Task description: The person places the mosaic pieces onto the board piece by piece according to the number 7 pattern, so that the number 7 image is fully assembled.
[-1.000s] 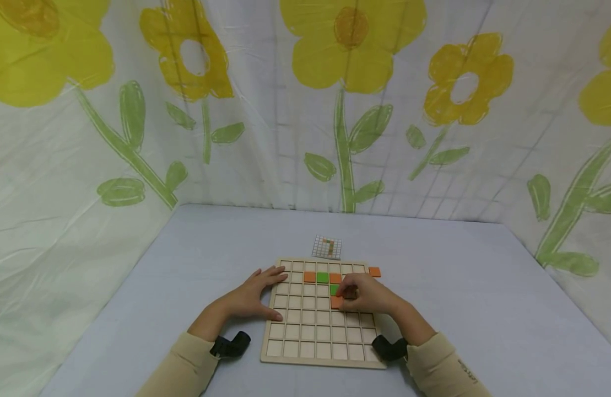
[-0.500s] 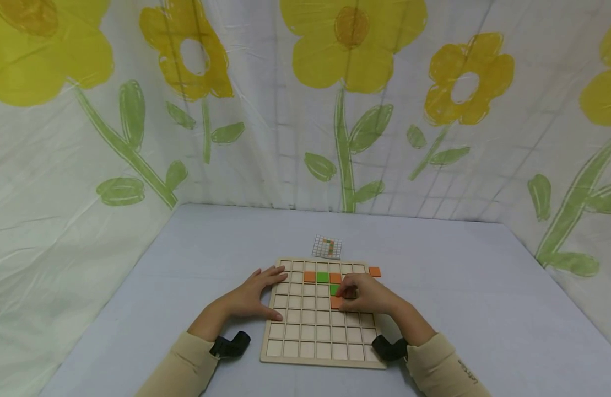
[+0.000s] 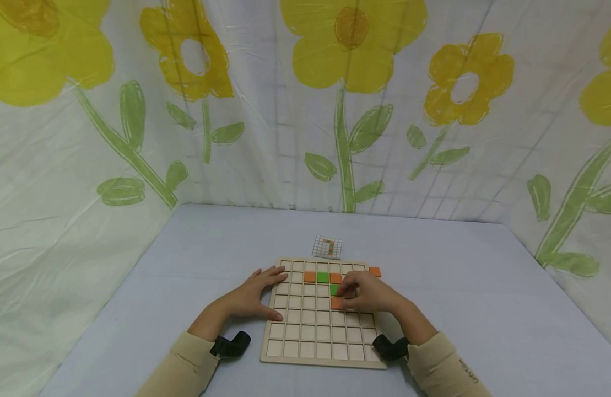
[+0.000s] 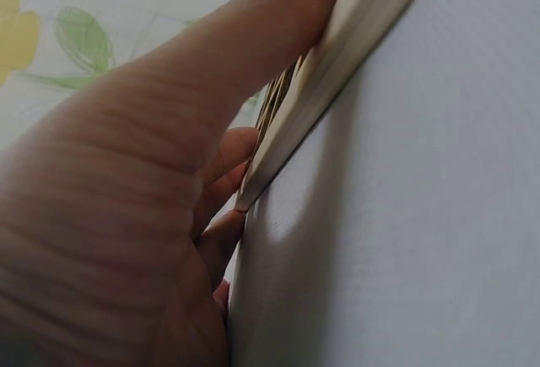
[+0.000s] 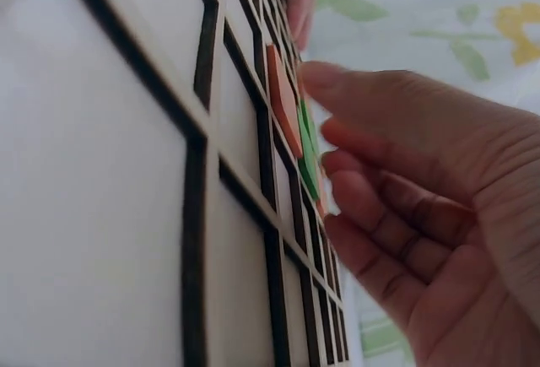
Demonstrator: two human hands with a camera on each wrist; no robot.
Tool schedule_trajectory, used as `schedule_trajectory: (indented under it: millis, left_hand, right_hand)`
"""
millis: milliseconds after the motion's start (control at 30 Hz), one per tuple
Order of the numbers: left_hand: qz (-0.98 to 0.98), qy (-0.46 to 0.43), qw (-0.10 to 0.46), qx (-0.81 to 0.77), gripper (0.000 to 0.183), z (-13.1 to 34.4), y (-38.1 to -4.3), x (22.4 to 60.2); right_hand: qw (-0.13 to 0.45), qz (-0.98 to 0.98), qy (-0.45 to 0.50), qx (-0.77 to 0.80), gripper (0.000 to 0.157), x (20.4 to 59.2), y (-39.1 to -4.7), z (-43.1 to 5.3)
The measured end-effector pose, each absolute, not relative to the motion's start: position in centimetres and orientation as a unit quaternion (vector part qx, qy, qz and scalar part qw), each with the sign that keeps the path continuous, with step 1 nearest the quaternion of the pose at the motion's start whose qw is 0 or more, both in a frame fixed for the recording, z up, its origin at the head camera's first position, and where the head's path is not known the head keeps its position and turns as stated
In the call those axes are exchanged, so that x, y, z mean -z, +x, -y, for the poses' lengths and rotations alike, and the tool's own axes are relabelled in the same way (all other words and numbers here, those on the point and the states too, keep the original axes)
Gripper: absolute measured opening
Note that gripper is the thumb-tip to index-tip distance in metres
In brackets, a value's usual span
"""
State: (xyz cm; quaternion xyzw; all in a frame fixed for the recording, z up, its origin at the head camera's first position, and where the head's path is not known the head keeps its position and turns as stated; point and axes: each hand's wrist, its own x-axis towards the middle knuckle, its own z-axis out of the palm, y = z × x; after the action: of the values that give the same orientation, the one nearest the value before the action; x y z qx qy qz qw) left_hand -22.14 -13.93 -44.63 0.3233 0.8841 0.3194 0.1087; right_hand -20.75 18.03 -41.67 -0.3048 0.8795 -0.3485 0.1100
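Note:
A wooden grid board (image 3: 291,362) lies on the table with several square tiles in its cells. In its second row are an orange tile (image 3: 309,277), a green tile (image 3: 322,278) and another orange one (image 3: 335,278). Below the last come a green tile (image 3: 334,289) and an orange tile (image 3: 337,302). My right hand (image 3: 369,292) is over these two, thumb tip close by the lower orange tile (image 5: 283,101), fingers loosely bent, nothing seen between them. My left hand (image 3: 250,295) rests spread along the board's left edge, thumb (image 4: 287,21) and fingertips at the frame.
A loose orange tile (image 3: 374,272) lies by the board's upper right corner. Behind the board is a small card (image 3: 327,247) with a printed grid and coloured squares. A curtain (image 3: 265,138) with yellow flowers hangs behind the table (image 3: 226,231).
My right hand has shifted very slightly up and away from the lower orange tile, which stays in its cell. The left hand and the board have kept still.

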Motion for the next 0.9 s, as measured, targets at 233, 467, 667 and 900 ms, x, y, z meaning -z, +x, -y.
schedule_trajectory:
  millis: [233, 467, 667, 900]
  left_hand:
    - [-0.883, 0.325, 0.108, -0.322, 0.094, 14.0, -22.1, 44.6]
    - [-0.882, 0.325, 0.110, -0.324, 0.094, 14.0, -22.2, 44.6]
    - [-0.882, 0.326, 0.110, -0.322, 0.094, 14.0, -22.2, 44.6]
    - [-0.882, 0.328, 0.109, -0.321, 0.094, 14.0, -22.2, 44.6]
  right_hand:
    - [0.098, -0.873, -0.297, 0.375, 0.024, 40.9, -21.3, -19.1]
    - [0.081, -0.885, -0.271, 0.371, 0.028, 40.4, -21.8, -21.0]
    - [0.079, -0.893, -0.237, 0.374, 0.031, 40.5, -21.8, -23.1]
    - [0.080, -0.897, -0.203, 0.384, 0.033, 40.8, -21.8, -25.1]
